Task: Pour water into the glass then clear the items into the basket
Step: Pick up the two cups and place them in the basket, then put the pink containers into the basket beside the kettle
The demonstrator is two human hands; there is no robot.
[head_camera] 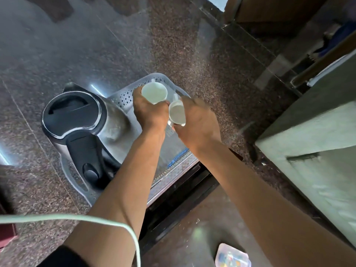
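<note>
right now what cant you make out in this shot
Head view only:
- Basket floor: mostly covered by the kettle and both forearms.
- White cup in the left hand: its lower body is hidden by the fingers.
- Glass in the right hand: motion-blurred, so any water level is unreadable.
- Small container: cut off by the bottom edge, contents too blurred.

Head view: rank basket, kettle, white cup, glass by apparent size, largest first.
1. basket
2. kettle, closer to the camera, so the gap is unsure
3. white cup
4. glass, tilted, partly hidden by the right hand
</note>
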